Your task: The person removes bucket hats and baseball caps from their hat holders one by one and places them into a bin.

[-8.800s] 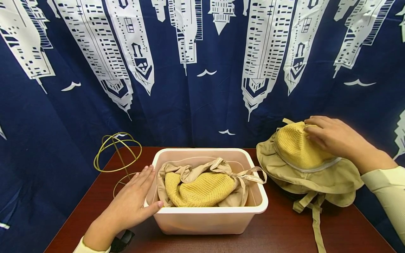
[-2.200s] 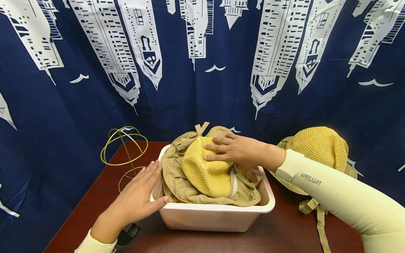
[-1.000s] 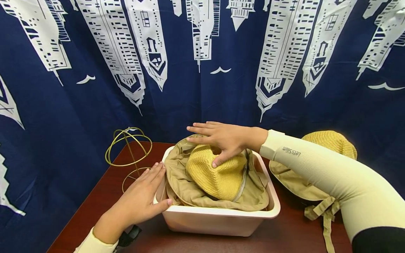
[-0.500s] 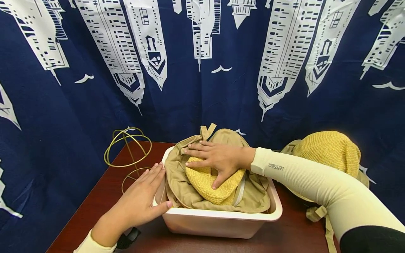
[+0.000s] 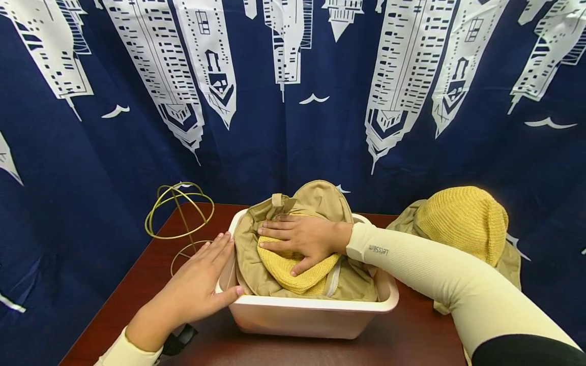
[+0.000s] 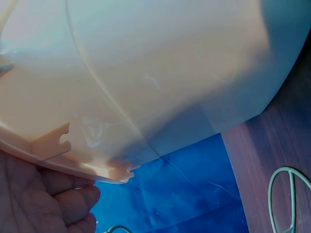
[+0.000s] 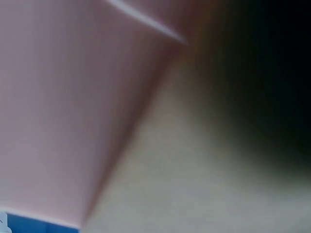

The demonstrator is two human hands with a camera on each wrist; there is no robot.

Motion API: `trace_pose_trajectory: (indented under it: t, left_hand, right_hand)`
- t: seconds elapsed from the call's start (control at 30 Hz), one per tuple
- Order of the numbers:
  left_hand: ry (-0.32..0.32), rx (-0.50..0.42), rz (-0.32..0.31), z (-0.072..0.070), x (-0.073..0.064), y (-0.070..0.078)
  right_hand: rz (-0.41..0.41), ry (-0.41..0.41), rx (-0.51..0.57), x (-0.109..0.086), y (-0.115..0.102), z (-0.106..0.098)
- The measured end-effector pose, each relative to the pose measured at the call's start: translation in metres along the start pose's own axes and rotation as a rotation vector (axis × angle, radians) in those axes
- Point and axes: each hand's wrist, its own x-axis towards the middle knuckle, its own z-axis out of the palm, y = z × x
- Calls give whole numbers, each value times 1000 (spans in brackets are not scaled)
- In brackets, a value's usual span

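A pale pink plastic bin (image 5: 297, 323) stands mid-table in the head view. Inside it lies a sun hat (image 5: 293, 277) with a yellow knitted crown and a wide khaki brim, its back part rising above the rim. My right hand (image 5: 304, 240) presses flat on the crown with fingers spread. My left hand (image 5: 197, 282) rests straight-fingered against the bin's left rim; in the left wrist view its fingers (image 6: 73, 204) touch the rim from outside. The right wrist view is blurred, with pinkish bin wall (image 7: 63, 111) and beige cloth (image 7: 160, 184) close up.
A second yellow and khaki hat (image 5: 462, 223) sits on the table's right side, partly behind my right sleeve. A gold wire hat stand (image 5: 185, 223) is at the back left. The dark red table (image 5: 123, 305) ends at a navy patterned curtain (image 5: 274, 142).
One hat went from the right side into the bin over a similar yellow and khaki one. My right hand has pushed its crown lower. The left hand has stayed at the rim.
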Motion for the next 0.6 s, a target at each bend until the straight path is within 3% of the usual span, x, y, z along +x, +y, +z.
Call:
trace_pose_trajectory:
  t: [0.2, 0.43, 0.5, 0.6]
  left_hand:
    - [-16, -6, -10, -1, 1, -1]
    - [-1, -14, -8, 0, 2, -2]
    - [0, -15, -10, 1, 1, -2]
    - [1, -14, -10, 2, 1, 0]
  right_hand:
    - [0, 7, 14, 3, -4, 10]
    - [41, -179, 67, 10, -17, 20]
    - [64, -225, 44, 10, -21, 16]
    - [74, -219, -21, 5, -25, 0]
